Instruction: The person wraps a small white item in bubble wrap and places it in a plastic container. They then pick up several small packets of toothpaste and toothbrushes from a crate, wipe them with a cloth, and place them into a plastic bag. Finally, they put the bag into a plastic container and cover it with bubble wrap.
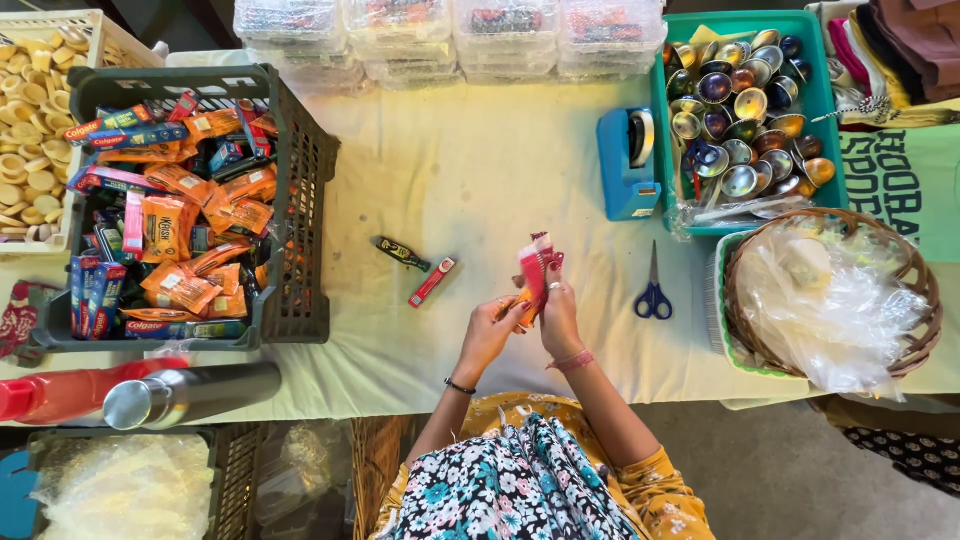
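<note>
flask (190, 393): steel, lying on its side at the near desk edge, left of the person, beside a red bottle (60, 392).
left hand (490, 330): grip closed on the lower end of a small red packet (535, 275), fingers curled round an orange piece at its base.
right hand (558, 315): grip closed on the same packet from the right side; both hands meet above the near part of the desk (480, 180), which is covered in pale cloth.
packet: held upright between the two hands, clear of the cloth.
tube (432, 282): small, red, lying on the cloth just left of the hands; a dark sachet (402, 254) lies near it, apart.
scissors (653, 290): blue-handled, right of the hands, blades pointing away.
basket (835, 300): wicker, round, far right, holding clear plastic bags.
crate (300, 200): dark plastic, left, full of orange and blue packets.
tape dispenser (628, 165): blue, beyond the scissors.
tray (745, 110): teal, right of the dispenser, full of small shiny metal bowls.
clear boxes (450, 35): stacked along the far edge.
</note>
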